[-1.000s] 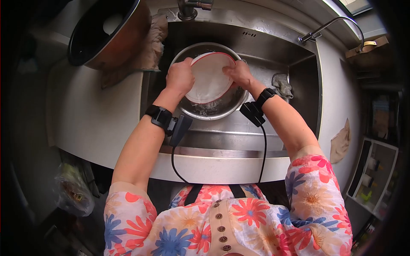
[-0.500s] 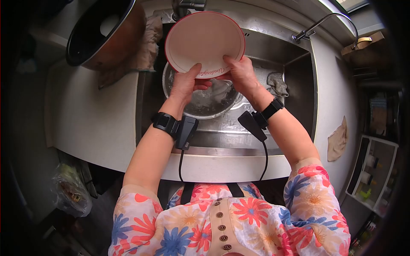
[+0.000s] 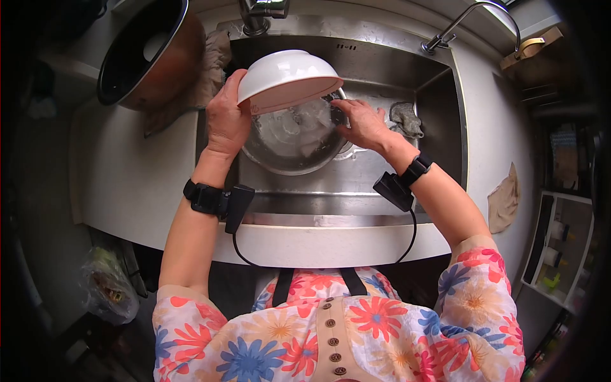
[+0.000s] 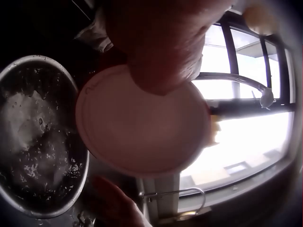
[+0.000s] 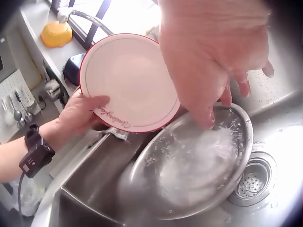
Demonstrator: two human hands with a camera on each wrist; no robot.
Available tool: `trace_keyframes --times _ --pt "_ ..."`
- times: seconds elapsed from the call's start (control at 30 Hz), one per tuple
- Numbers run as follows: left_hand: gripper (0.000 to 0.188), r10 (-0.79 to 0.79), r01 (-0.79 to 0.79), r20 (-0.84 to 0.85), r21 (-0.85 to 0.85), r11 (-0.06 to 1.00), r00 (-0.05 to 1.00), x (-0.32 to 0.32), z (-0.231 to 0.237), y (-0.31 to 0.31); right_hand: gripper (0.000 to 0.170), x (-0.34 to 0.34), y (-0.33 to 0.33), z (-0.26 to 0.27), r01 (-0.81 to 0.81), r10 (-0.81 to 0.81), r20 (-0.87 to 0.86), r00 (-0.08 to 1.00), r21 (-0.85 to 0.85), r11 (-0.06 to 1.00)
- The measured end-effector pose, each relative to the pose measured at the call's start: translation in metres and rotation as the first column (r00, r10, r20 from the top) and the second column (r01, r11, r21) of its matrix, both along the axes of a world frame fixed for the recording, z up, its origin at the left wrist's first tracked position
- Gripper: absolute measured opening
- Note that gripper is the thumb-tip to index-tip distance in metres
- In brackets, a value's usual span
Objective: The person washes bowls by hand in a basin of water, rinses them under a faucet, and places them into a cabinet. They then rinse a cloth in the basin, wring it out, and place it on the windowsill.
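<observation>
A white bowl (image 3: 289, 71) with a red rim is tilted above a round steel basin (image 5: 249, 127) in the sink. My left hand (image 3: 227, 121) grips it at its left side; in the right wrist view the thumb lies inside, near red script lettering. Water with whitish things under its surface fills the basin, blurred by ripples. At the basin's far right edge is my right hand (image 3: 368, 125), fingers stretched loosely and holding nothing. The left wrist view shows the bowl's inside (image 4: 142, 127) facing the camera, partly covered by the left hand.
A main tap (image 3: 258, 16) stands behind the sink, with a thin curved tap (image 3: 439, 42) at the right. A grey wet cloth (image 3: 406, 120) lies in the sink's right part, near the drain (image 5: 253, 182). A large copper-coloured pot (image 3: 170, 70) sits on a cloth at the left.
The bowl came up from the basin in both hands, then moved lower and tipped over with its base upward. My right hand has let go of it and moved right, to the basin's edge.
</observation>
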State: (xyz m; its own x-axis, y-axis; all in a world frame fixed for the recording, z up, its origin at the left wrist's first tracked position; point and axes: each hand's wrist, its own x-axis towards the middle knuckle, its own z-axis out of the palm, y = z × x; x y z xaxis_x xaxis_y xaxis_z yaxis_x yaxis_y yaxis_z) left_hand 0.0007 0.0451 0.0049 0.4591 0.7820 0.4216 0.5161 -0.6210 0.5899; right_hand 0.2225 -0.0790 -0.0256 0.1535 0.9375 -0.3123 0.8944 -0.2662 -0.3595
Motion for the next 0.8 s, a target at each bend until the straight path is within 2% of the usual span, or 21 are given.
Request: trace_keyframes --times 0.03,0.07,0.1,0.13,0.17,0.2,0.27,0.33,0.37,0.4,0.43,0.47,0.53,0.57,0.6,0.67,0.7,0.73,0.77,0.8 --pt "0.031 0.003 -0.003 -0.003 0.0 1.0 1.0 -0.003 -0.004 0.001 0.056 -0.001 0.003 0.002 -0.002 -0.001 -0.064 0.998 -0.036 0.999" --pt "0.033 0.01 0.014 0.108 -0.221 0.975 0.994 -0.006 -0.011 0.003 0.056 0.001 0.006 0.0 -0.005 0.002 -0.067 0.998 -0.036 0.999" --pt "0.036 0.042 0.055 0.214 -0.428 0.902 0.976 -0.009 -0.015 0.005 0.057 0.004 0.01 -0.001 0.033 -0.047 -0.195 0.98 -0.078 0.996" --pt "0.036 0.045 0.051 0.212 -0.428 0.902 0.976 -0.008 -0.003 0.002 0.058 0.006 0.013 -0.001 0.064 -0.101 -0.318 0.943 -0.125 0.99" --pt "0.037 0.171 0.078 0.258 -0.735 0.674 0.951 -0.007 0.011 -0.004 0.057 0.007 0.013 -0.001 0.079 -0.109 -0.316 0.942 -0.108 0.991" --pt "0.038 0.306 0.137 0.25 -0.928 0.348 0.919 -0.007 0.02 -0.007 0.057 0.008 0.013 0.0 0.075 -0.106 -0.319 0.942 -0.108 0.991" --pt "0.035 0.332 0.173 0.285 -0.929 0.328 0.899 -0.01 0.018 -0.003 0.053 0.014 0.014 0.002 0.052 -0.075 -0.412 0.908 -0.068 0.996" --pt "0.034 0.314 0.244 0.286 -0.955 0.167 0.905 -0.012 0.018 0.004 0.048 0.019 0.015 0.016 0.058 -0.072 -0.43 0.9 -0.046 0.997" --pt "0.034 0.313 0.245 0.286 -0.956 0.164 0.906 -0.013 0.016 0.007 0.046 0.021 0.017 0.024 0.06 -0.083 -0.444 0.892 -0.065 0.996" --pt "0.034 0.323 0.266 0.282 -0.959 0.096 0.903 -0.014 0.014 0.009 0.044 0.021 0.018 0.028 0.063 -0.095 -0.457 0.884 -0.084 0.994" --pt "0.035 0.334 0.286 0.278 -0.958 0.027 0.901 -0.014 0.013 0.01 0.03 0.018 0.017 0.03 0.115 -0.102 -0.483 0.87 -0.002 0.993" --pt "0.035 0.333 0.287 0.278 -0.958 0.024 0.901 -0.015 0.013 0.01 0.03 0.018 0.019 0.036 0.117 -0.105 -0.482 0.87 -0.005 0.993" --pt "0.036 0.331 0.3 0.284 -0.954 0.003 0.9 -0.018 0.016 0.009 0.017 0.015 0.024 0.05 0.136 -0.165 -0.408 0.898 -0.099 0.986" --pt "0.027 0.365 0.303 0.283 -0.953 0.001 0.887 -0.02 0.016 0.008 0.017 0.012 0.024 0.05 0.152 -0.154 -0.364 0.919 -0.034 0.988" --pt "0.027 0.374 0.31 0.287 -0.951 -0.001 0.882 -0.021 0.016 0.008 0.017 0.01 0.026 0.054 0.145 -0.149 -0.357 0.922 -0.038 0.989" --pt "0.025 0.377 0.287 0.265 -0.958 0.0 0.887 -0.024 0.013 0.008 0.022 0.007 0.03 0.067 0.062 -0.071 -0.19 0.979 -0.056 0.997" --pt "0.025 0.373 0.286 0.265 -0.958 -0.002 0.889 -0.026 0.012 0.011 0.022 0.004 0.034 0.079 0.097 -0.141 -0.167 0.976 -0.25 0.964" --pt "0.025 0.308 0.269 0.265 -0.963 0.031 0.914 -0.026 0.009 0.013 0.022 0.004 0.03 0.075 0.102 -0.146 -0.167 0.975 -0.25 0.963" --pt "0.026 0.243 0.253 0.262 -0.965 0.065 0.934 -0.025 0.006 0.014 0.022 0.007 0.02 0.068 -0.028 0.03 0.04 0.999 -0.038 0.999" --pt "0.026 0.238 0.253 0.261 -0.965 0.064 0.936 -0.025 -0.001 0.014 0.025 0.013 0.012 0.065 -0.202 0.157 0.276 0.948 0.14 0.969"
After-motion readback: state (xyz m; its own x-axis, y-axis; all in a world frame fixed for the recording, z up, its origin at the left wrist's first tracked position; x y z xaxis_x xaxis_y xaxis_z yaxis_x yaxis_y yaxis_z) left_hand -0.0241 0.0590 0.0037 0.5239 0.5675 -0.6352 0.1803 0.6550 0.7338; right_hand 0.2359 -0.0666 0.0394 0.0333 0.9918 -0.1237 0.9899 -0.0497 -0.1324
